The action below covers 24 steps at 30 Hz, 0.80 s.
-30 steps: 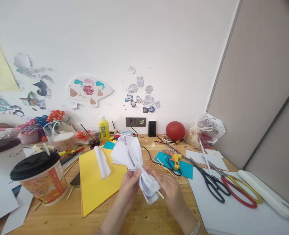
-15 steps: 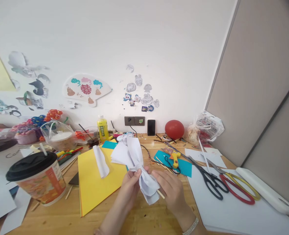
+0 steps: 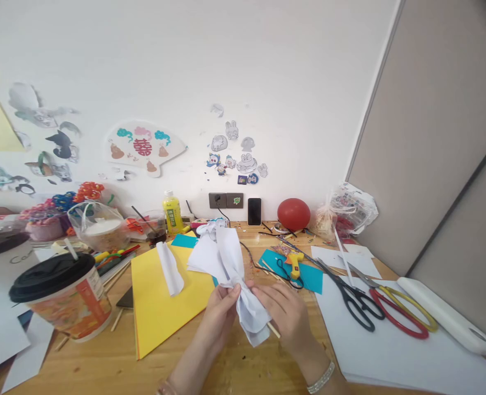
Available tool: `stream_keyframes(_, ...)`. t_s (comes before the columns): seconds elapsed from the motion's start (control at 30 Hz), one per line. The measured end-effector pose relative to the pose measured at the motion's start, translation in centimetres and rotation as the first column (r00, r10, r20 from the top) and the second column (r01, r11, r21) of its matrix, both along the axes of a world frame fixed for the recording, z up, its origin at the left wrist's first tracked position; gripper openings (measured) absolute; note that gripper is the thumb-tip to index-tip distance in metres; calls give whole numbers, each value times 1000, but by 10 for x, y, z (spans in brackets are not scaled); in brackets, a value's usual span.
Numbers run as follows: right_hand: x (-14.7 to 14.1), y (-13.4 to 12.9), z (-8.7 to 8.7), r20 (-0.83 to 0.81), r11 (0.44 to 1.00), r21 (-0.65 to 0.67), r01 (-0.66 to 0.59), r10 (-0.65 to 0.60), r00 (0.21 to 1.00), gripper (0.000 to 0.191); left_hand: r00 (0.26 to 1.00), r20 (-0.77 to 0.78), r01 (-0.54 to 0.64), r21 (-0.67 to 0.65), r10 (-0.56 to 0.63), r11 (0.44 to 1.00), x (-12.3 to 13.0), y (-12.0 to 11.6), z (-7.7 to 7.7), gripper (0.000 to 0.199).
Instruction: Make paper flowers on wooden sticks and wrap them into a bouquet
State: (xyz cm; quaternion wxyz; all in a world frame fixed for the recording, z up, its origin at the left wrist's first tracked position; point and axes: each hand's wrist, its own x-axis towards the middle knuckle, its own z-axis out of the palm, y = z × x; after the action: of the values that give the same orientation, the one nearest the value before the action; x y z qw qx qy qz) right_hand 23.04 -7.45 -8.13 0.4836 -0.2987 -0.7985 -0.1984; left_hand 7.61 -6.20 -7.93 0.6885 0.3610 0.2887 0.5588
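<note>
A white paper bow (image 3: 253,318), pinched narrow at its middle, is held over the table between my two hands. The thumb and fingers of my left hand (image 3: 222,307) close on the gathered middle from the left. My right hand (image 3: 286,312) has its fingers bent against the bow's right side. A thin wooden stick (image 3: 274,329) pokes out below the bow beside my right fingers; how it is joined to the paper is hidden. Behind the bow, more folded white paper (image 3: 204,258) lies above the yellow sheets (image 3: 156,323).
Black-handled scissors (image 3: 356,302) and red-and-yellow-handled scissors (image 3: 403,312) lie on white paper at right. A yellow glue gun (image 3: 295,264) rests on blue paper (image 3: 314,278). A lidded cup (image 3: 61,299) stands at left. A red balloon (image 3: 294,214) and a phone (image 3: 255,212) are by the wall.
The bow has shifted slightly right and tilted a little in my hands. Both hands keep their hold on it, with my right fingers a bit closer to its middle.
</note>
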Motion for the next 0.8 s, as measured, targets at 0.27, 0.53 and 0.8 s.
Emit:
stream_keyframes(0.27,1,-2,-8,-34,999,-36,0,-1,999,40,1000,-4,-15,43,15,999,-2,-1,-1,33)
stream_keyframes(0.53,-1,7,-17,-19,985,-133,-106,105,994,53,999,3,-37,76,37,996,-5,2,0,28)
stream_keyframes(0.8,11,8,-6,-394,694,-598,-402,182,901,38,966,-148,-178,216,213,960,-16,15,-6,29)
